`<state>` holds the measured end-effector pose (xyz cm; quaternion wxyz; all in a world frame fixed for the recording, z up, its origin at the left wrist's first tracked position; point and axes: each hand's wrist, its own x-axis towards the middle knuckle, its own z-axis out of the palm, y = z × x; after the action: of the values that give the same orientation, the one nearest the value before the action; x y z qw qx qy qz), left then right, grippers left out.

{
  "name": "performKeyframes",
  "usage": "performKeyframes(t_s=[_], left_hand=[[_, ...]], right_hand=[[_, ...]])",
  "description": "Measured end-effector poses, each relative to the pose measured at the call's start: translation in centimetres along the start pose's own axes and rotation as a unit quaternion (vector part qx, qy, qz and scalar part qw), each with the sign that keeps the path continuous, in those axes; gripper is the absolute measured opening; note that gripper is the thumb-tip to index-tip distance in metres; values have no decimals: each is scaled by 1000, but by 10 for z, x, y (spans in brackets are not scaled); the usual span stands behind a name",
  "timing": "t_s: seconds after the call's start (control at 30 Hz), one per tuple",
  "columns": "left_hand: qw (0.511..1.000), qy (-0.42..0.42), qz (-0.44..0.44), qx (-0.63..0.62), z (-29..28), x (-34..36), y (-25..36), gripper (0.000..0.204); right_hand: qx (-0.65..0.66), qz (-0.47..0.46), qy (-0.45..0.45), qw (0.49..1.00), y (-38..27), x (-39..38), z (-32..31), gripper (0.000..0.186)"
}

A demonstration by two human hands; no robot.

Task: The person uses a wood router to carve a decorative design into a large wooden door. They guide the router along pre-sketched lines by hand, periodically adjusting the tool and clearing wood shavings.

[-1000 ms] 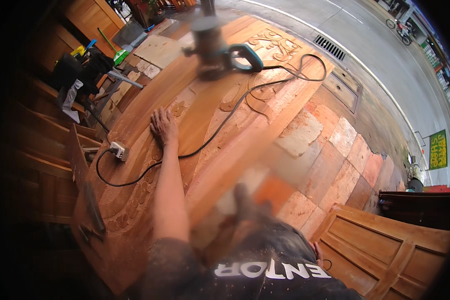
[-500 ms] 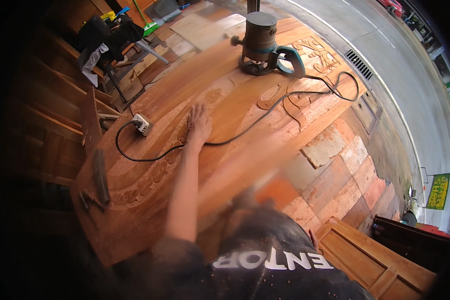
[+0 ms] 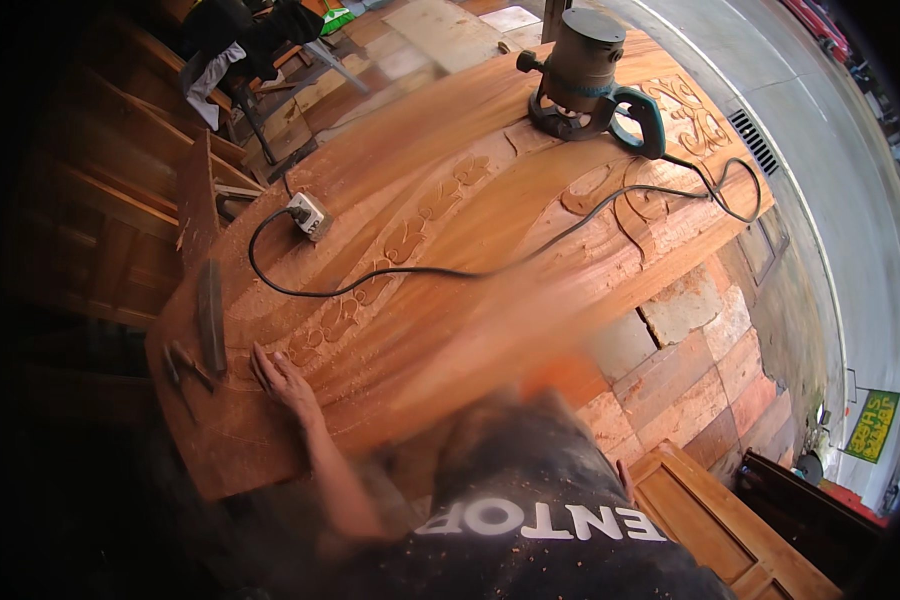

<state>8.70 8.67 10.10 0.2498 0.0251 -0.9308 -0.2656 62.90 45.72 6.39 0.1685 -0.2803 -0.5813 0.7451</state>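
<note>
My left hand [image 3: 288, 383] lies flat on a large wooden panel [image 3: 510, 255], fingers stretched out and holding nothing. Its fingertips touch the near left end of a carved band of leaf shapes [image 3: 375, 270] dusted with shavings. Left of the fingers lies a long dark flat bar [image 3: 210, 315], with dark slim tools [image 3: 185, 375] beside it. Only a sliver of my right hand [image 3: 625, 480] shows at the right edge of my dark shirt; its fingers are mostly hidden. A router [image 3: 582, 75] with a teal handle stands upright on the far part of the panel.
The router's black cord [image 3: 450, 271] loops across the panel to a white socket block [image 3: 311, 217]. Scrollwork [image 3: 690, 115] is carved at the far right corner. A panelled wooden door [image 3: 730, 520] lies at the near right. Beyond the tiled floor [image 3: 670, 395] runs a road with a drain grate [image 3: 753, 142].
My left hand has slid toward me and to the left along the carved band, from its middle to its near end. The view has shifted slightly, and the router stays on the panel.
</note>
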Motion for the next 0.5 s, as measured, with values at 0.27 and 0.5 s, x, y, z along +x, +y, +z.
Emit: performKeyframes(t_s=[0.27,0.5], left_hand=[[988,-66,-90,103,12,28,-69,59],[972,-61,-92,209,23,27,-87,65]], right_hand=[[-11,4,-20,1000,-4,-4,-3,84],[-15,3,-25,1000,-3,-23,-12,84]])
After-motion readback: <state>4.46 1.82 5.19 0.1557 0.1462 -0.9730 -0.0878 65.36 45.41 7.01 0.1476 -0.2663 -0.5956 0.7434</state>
